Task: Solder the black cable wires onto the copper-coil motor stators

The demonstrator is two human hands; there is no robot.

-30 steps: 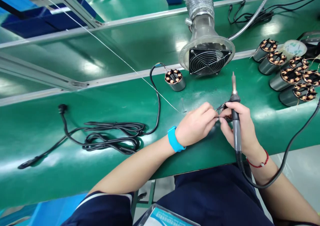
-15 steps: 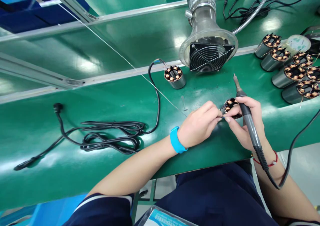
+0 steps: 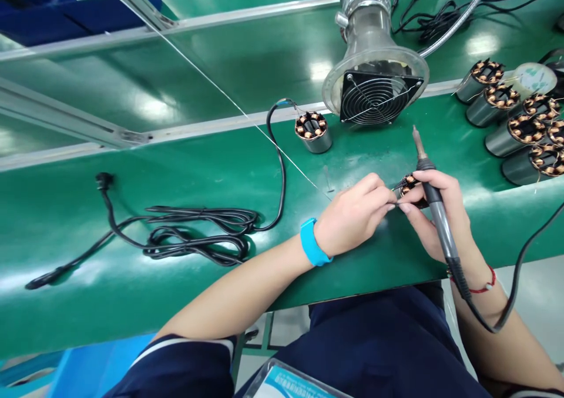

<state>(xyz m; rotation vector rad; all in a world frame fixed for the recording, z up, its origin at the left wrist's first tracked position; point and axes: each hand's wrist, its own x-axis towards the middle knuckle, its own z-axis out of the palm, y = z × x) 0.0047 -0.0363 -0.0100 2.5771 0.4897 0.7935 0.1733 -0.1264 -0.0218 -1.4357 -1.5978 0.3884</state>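
My left hand (image 3: 352,213), with a blue wristband, is closed in a pinch on a thin wire at a small copper-wound stator (image 3: 409,184) lying on the green bench. My right hand (image 3: 434,213) holds a black soldering iron (image 3: 434,204) with its tip pointing up and away, and its fingertips also pinch at the same wire. The stator is mostly hidden behind both hands. A thin solder wire (image 3: 247,116) runs diagonally from the upper left down to a spot just left of my left hand.
A fume extractor with a fan grille (image 3: 374,95) stands behind the hands. One stator (image 3: 312,130) with a black cable (image 3: 198,239) sits to the left. Several stators (image 3: 520,124) lie in a group at the right. Aluminium rails cross the conveyor behind.
The soldering iron has tilted from nearly upright to leaning, its cord swinging out to the right. Both hands have stayed pinched at the small stator.
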